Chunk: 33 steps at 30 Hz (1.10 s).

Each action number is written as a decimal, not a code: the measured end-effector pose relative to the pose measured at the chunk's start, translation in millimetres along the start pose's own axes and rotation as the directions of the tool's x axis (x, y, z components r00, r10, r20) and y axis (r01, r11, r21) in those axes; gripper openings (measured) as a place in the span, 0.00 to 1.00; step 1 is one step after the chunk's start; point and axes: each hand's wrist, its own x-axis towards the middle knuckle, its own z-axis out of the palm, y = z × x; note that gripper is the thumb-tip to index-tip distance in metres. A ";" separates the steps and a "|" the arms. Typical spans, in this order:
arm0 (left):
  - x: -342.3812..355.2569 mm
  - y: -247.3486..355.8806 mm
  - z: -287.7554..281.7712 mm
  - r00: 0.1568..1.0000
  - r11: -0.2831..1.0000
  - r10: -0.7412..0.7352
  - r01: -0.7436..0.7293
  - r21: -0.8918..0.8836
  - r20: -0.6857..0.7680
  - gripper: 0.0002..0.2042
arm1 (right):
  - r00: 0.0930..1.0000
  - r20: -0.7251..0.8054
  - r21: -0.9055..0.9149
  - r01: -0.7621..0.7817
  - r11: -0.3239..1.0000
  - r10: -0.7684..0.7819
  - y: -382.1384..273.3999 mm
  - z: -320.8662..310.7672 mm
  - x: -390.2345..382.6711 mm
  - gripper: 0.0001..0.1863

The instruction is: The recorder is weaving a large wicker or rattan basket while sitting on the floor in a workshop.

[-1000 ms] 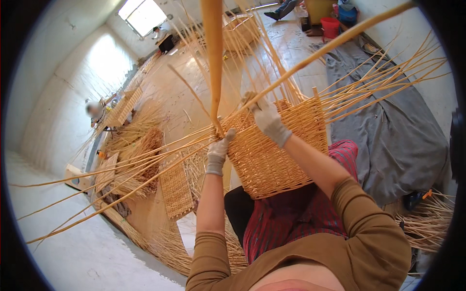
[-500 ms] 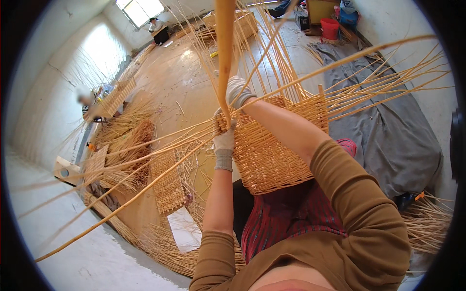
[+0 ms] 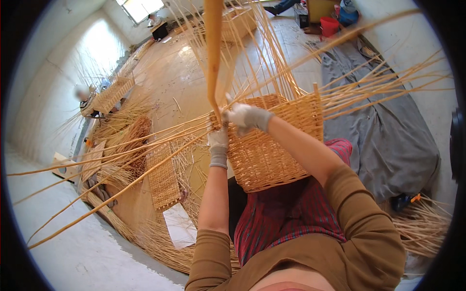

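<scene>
My left hand [image 3: 217, 132], in a white glove with a grey cuff, grips the woven wicker basket [image 3: 276, 150] at its upper left corner, at the foot of a thick upright rod [image 3: 212, 56]. Beside it my right hand [image 3: 241, 116], gloved likewise, is at the top edge near that corner; its fingers are smeared by motion, so their grip is unclear. The basket rests over my lap in red striped cloth. Long loose willow rods [image 3: 374, 87] stick out from its top and both sides, several crossing close to my hands.
Willow bundles [image 3: 124, 145], a woven panel [image 3: 162, 182] and a white sheet [image 3: 179, 223] lie at left. Grey cloth [image 3: 378, 150] covers the right side. Co-workers [image 3: 87, 104] sit along the left and far walls [image 3: 158, 29]. A red bucket [image 3: 329, 26] stands at back right.
My right hand went up and leftward toward the thick rod, then came down beside my left hand at the basket's corner. The crossing rods shifted, and the view moved slightly.
</scene>
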 end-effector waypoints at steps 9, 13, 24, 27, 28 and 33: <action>2.4 10.1 16.4 0.994 0.954 -0.105 0.106 -0.281 0.016 0.47 | 0.582 -0.804 0.462 0.742 0.487 -0.124 128.9 50.7 11.6 0.28; -4.6 38.0 23.3 0.991 0.920 -0.129 0.137 -0.367 0.047 0.46 | 0.469 -0.772 -0.127 0.547 0.828 -0.428 115.4 63.2 -39.5 0.30; -69.0 1.5 7.1 0.935 0.986 -0.034 -0.025 -0.162 -0.352 0.41 | 0.756 -0.481 -0.465 0.209 0.860 -0.444 102.7 68.6 -32.4 0.29; -137.2 32.3 69.5 0.833 0.969 -0.026 -0.115 -0.219 -0.552 0.32 | 0.489 -0.530 -0.551 0.423 0.719 -0.693 173.6 62.8 -35.1 0.26; -146.5 57.9 73.6 0.840 0.964 -0.040 -0.111 -0.242 -0.541 0.32 | 0.498 -0.527 -0.563 0.402 0.722 -0.689 187.6 62.0 -37.7 0.26; -91.6 90.1 24.6 0.932 0.923 0.309 -0.342 0.178 0.191 0.32 | 0.810 -0.541 0.380 0.474 0.794 -0.225 165.7 74.7 -58.1 0.17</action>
